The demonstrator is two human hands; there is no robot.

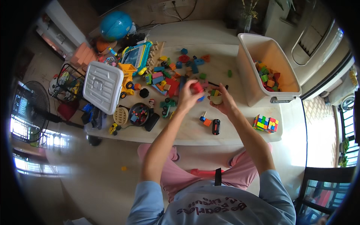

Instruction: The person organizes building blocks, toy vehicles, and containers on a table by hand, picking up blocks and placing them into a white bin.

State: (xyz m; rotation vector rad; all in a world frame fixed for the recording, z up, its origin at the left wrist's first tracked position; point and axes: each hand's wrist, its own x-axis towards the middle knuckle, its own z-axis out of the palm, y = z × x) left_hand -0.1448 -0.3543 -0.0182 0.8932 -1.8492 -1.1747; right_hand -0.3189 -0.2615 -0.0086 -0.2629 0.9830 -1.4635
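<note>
Over the middle of the table, my left hand (188, 99) pinches a red toy piece (197, 87), blurred by motion. A blue piece (201, 98) shows just below those fingertips; I cannot tell whether it is held. Opposite, my right hand (229, 102) is curled around a pale rounded piece (216, 99). Small yellow and green blocks (215, 92) show between its thumb and fingers. Nearer to me lie an orange block (207, 122), a small blue piece with a stick (202, 118) and a black toy car (216, 127).
A white storage box (249, 84) partly filled with blocks (268, 77) stands right. Puzzle cubes (265, 123) sit near the front right edge. Leftward are a grey lid (102, 87), a yellow toy truck (127, 80), a round dark bowl (137, 123) and a green toy vehicle (166, 107). Loose blocks (184, 58) spread behind my hands.
</note>
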